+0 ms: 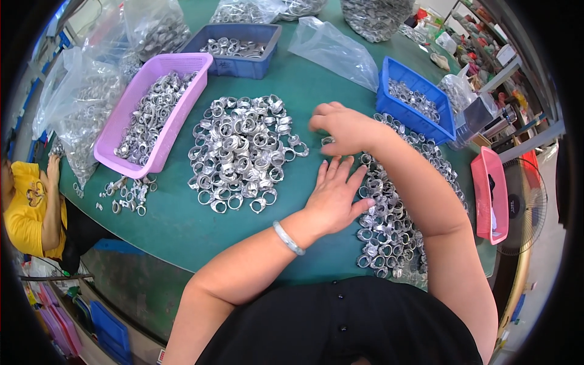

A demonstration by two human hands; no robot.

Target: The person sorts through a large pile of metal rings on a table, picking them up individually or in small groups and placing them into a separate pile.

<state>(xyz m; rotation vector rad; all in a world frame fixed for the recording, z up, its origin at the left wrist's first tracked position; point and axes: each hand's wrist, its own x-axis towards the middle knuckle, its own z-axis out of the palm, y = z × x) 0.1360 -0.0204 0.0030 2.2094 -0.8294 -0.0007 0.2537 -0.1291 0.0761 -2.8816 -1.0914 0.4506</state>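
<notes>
My left hand (334,196) lies flat with its fingers spread. Its thumb reaches the left edge of a spread of silvery metal rings (389,228). My right hand (350,129) is just beyond it, above the green table, its fingers curled. A silvery metal ring (328,140) shows between its thumb and index finger; the curled fingers hide part of the grip. To the left of both hands is a heaped pile of similar rings (240,152), with a few loose ones at its right edge.
A pink basket (103,143), a grey-blue bin (267,58) and a blue bin (386,100) hold metal rings. Clear bags (79,121) of parts stand far left. An empty plastic bag (334,52) lies at the back. Someone in a yellow shirt (30,207) sits left. A fan (526,207) stands right.
</notes>
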